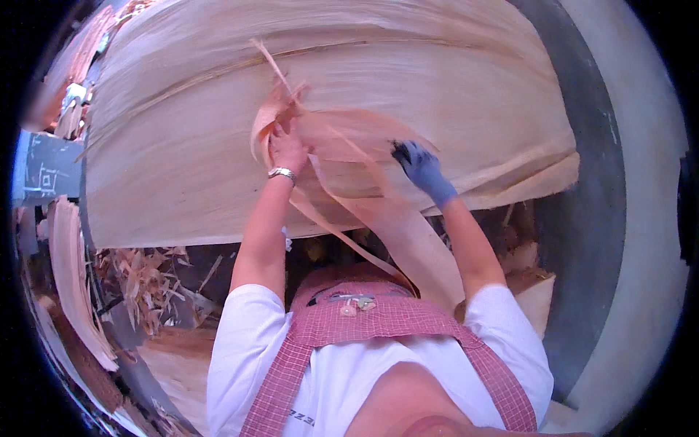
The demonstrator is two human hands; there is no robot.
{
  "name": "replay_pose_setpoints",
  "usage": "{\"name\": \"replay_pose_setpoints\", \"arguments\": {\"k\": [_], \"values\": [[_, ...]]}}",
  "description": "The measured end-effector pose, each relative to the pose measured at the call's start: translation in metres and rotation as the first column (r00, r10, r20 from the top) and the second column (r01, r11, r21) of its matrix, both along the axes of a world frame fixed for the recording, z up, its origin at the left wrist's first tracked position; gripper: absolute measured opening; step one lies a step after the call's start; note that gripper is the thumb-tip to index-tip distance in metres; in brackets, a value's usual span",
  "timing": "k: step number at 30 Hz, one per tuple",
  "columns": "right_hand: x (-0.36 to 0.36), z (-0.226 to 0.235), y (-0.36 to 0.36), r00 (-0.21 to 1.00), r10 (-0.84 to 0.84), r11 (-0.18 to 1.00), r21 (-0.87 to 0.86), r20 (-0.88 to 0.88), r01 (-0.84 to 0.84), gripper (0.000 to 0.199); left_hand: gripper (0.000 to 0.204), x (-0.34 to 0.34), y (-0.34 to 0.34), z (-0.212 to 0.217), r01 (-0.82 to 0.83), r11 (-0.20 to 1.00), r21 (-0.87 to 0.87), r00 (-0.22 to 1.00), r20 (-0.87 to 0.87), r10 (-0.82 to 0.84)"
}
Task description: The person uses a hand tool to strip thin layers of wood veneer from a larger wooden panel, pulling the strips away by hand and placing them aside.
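Observation:
A broad stack of pale wood veneer sheets (175,167) spreads in front of me. My left hand (287,149), bare with a metal watch at the wrist, is closed on a crumpled bunch of thin veneer strips (271,116). Long loose strips (331,227) trail from there toward my apron. Over the right part of the sheets is my right hand (421,169), in a blue-grey glove with dark fingertips. Its fingers are curled in, and what they hold, if anything, is hidden. A wider veneer piece (415,237) hangs over the near edge between my arms.
Splintered veneer scraps (149,284) are heaped below the near edge on the left. Bundled veneer strips (69,262) line the far left, beside a blue-grey block (51,171). Grey floor (593,182) curves along the right. A wood piece (535,295) is by my right elbow.

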State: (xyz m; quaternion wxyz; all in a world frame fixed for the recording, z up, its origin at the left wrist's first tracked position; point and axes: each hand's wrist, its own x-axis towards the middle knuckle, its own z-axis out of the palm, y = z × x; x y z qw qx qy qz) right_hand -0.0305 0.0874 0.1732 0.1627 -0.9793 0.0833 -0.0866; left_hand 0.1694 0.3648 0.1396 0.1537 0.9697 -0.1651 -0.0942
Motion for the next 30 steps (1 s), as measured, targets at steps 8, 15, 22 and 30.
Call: {"name": "replay_pose_setpoints", "arguments": {"k": [8, 15, 22, 30], "values": [[0.098, -0.067, 0.012, 0.942, -0.106, 0.987, 0.08, -0.32, 0.138, 0.042, 0.085, -0.06, 0.197, 0.044, -0.391, 0.881, 0.265, 0.92, 0.089, 0.382], [0.099, -0.063, 0.007, 0.932, -0.112, 0.984, 0.089, -0.344, 0.152, 0.042, 0.048, -0.108, 0.136, 0.085, 0.056, 0.997, -0.057, 0.962, -0.263, -0.07], [0.104, -0.06, 0.017, 0.939, -0.098, 0.986, 0.098, -0.329, 0.137, 0.035, 0.036, -0.014, -0.058, 0.011, 0.518, 0.851, -0.089, 0.841, 0.234, -0.487], [0.077, -0.027, 0.027, 0.999, -0.015, 0.386, 0.922, 0.032, -0.024, 0.026, 0.043, 0.022, -0.102, 0.02, 0.397, 0.916, 0.05, 0.883, -0.291, -0.367]]}}
